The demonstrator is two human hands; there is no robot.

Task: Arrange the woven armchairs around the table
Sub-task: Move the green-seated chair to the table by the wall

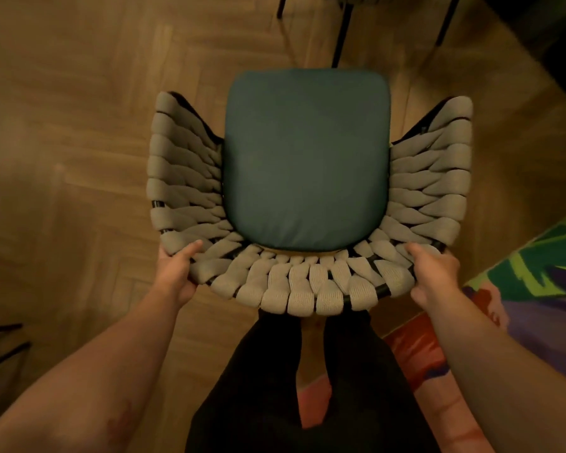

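Two hands grip the woven armchair (307, 197) from behind, as I look straight down on it. My left hand (175, 273) clamps the back rim at its left curve, thumb lying on the grey webbing; my right hand (433, 273) clamps the right curve the same way. A teal seat cushion (306, 158) fills the seat. The armchair stands over the herringbone wood floor (72, 125), beside a colourful rug (543, 273). Black chair legs (342, 31) show beyond it.
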